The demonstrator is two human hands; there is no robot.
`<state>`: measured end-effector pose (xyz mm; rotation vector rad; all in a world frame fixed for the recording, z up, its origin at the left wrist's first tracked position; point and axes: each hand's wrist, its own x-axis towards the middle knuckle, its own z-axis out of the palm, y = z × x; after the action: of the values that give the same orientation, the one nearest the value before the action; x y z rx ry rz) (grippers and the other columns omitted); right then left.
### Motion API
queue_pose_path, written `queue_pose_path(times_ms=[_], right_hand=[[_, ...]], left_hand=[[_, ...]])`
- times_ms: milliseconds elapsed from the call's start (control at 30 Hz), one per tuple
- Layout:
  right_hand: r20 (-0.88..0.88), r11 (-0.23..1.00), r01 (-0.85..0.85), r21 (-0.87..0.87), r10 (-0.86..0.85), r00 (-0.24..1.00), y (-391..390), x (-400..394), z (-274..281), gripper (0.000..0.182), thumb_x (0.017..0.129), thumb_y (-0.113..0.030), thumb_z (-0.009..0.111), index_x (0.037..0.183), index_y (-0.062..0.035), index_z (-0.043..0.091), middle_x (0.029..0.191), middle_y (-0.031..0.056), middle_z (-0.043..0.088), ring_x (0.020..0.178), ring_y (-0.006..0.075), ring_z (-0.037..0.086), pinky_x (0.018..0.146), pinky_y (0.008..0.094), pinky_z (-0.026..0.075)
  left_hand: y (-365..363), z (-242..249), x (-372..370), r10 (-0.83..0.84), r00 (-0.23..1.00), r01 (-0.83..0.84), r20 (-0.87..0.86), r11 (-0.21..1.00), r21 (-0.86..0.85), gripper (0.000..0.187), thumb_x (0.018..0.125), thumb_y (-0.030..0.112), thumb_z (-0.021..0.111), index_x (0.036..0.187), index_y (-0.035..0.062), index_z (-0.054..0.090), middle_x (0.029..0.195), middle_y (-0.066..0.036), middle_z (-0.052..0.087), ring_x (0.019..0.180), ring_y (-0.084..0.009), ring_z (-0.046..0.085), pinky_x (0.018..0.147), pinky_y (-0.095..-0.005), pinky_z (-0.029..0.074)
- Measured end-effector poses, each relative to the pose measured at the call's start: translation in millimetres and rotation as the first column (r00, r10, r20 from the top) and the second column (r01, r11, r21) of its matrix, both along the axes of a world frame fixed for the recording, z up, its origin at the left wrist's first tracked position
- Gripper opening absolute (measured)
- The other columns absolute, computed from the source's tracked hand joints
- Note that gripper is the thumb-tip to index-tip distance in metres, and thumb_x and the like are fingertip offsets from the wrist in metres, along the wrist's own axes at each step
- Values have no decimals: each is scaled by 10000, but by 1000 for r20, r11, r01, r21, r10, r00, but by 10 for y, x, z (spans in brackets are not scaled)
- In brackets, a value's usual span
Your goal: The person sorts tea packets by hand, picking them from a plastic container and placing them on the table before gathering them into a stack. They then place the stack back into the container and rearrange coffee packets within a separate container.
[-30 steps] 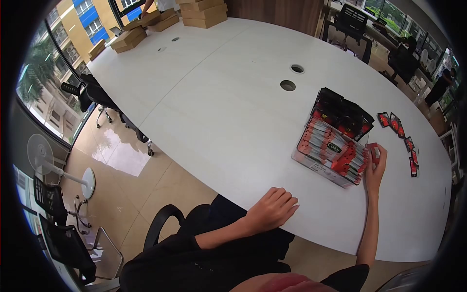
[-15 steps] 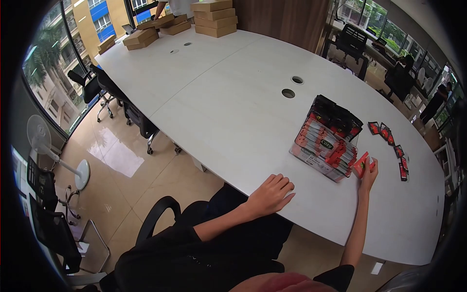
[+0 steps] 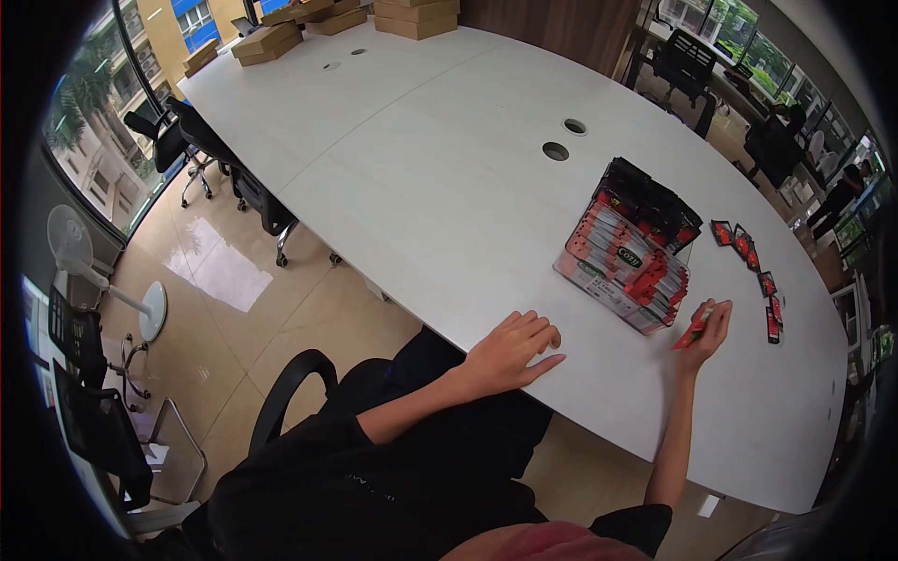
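A clear box [image 3: 599, 285] packed with red and white sachets and a "COZY" label stands on the white table, black and red sachets upright at its back. Just right of the box's front corner, my right hand [image 3: 708, 335] is closed on a red sachet [image 3: 692, 333], seen nearly edge-on. My left hand [image 3: 513, 353] rests at the near table edge, fingers loosely curled and thumb apart, holding nothing. Several small black and red sachets [image 3: 767, 284] lie in a curved row to the right of the box.
The white table [image 3: 421, 187] has two round holes [image 3: 556, 151] beyond the box. Cardboard boxes [image 3: 416, 21] stand at its far end. Office chairs [image 3: 168, 150] and a white fan [image 3: 70, 238] are on the left; people are in the right background.
My right hand has turned the red sachet nearly edge-on and moved slightly away from the box. The thumb of my left hand is spread wider. The camera view has shifted a little.
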<state>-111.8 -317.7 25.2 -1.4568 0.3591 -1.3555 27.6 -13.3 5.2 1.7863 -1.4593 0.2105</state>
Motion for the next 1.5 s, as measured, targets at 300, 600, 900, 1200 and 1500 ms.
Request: queue_pose_path(times_ms=[300, 600, 900, 1200, 1500], right_hand=[[-272, 392, -288, -873, 97, 957, 1047, 205, 48, 303, 757, -311, 912, 869, -139, 689, 681, -42, 678, 486, 103, 538, 487, 238, 333], [-417, 342, -442, -829, 146, 897, 1111, 207, 20, 334, 784, -316, 875, 1041, -144, 747, 875, -23, 731, 607, 108, 620, 530, 240, 466], [-323, 317, -180, -931, -484, 814, 875, 219, 609, 391, 876, -276, 791, 1250, -179, 732, 1224, -26, 732, 1141, 146, 661, 1042, 382, 426], [-495, 394, -321, -861, -510, 703, 596, 57, 543, 400, 922, -160, 738, 1321, -160, 706, 1339, -36, 704, 1251, 121, 634, 1155, 396, 375], [-474, 374, -303, -876, -562, 678, 754, 163, 559, 427, 946, -209, 707, 1369, -171, 666, 1452, -6, 624, 1342, 152, 565, 1203, 413, 315]], left_hand=[[26, 326, 71, -215, 890, 290, -401, 948, 134, 370, 874, 253, 815, 1202, 127, 697, 1055, 4, 683, 932, -172, 623, 875, -336, 399], [24, 291, 97, -173, 905, 228, -389, 968, 100, 181, 836, 150, 817, 963, 89, 704, 876, -4, 668, 837, -194, 609, 801, -338, 402], [29, 270, 47, -49, 905, 103, -422, 989, 106, 179, 842, 119, 841, 904, 17, 707, 841, -74, 671, 773, -269, 567, 716, -366, 457], [41, 257, 71, -41, 910, 101, -413, 987, 123, 184, 843, 133, 846, 902, 21, 712, 807, -73, 657, 747, -255, 540, 698, -365, 446], [42, 248, 55, -44, 912, 100, -408, 988, 118, 180, 843, 131, 845, 923, 27, 721, 798, -71, 656, 749, -252, 543, 707, -366, 444]])
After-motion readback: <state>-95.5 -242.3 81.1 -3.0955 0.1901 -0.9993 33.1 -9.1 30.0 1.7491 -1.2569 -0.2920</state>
